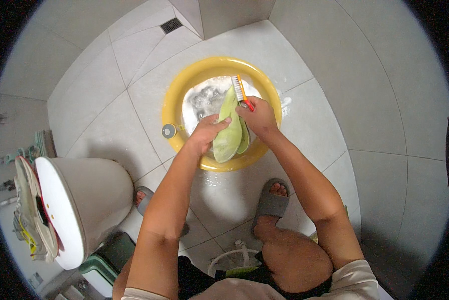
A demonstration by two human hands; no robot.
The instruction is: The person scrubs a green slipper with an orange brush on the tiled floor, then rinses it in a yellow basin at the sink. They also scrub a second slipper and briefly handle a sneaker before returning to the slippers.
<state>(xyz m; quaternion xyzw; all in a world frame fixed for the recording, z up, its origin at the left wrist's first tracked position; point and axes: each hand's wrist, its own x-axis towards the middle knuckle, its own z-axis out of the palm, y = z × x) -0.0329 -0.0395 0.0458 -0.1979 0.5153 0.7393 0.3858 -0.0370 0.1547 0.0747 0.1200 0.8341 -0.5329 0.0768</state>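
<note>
Over a yellow plastic basin point(174, 90), my left hand point(206, 131) grips a light green, sole-shaped piece of footwear point(227, 140), its thumb pressed on the broad face. A second light green layer point(244, 140) shows behind its right edge; whether the two are joined I cannot tell. My right hand point(261, 116) holds a scrub brush point(240, 88) with white bristles and an orange and red handle. The bristles are beside the narrow upper end of the green piece. Foamy water point(205, 99) lies in the basin below both hands.
A white toilet point(100, 187) stands at the left, with shoes point(31, 217) on its lid. A green and white bin point(100, 273) is below it. My slippered feet flank the basin's near side. A floor drain point(171, 25) lies far left, and a tiled wall point(378, 112) rises at right.
</note>
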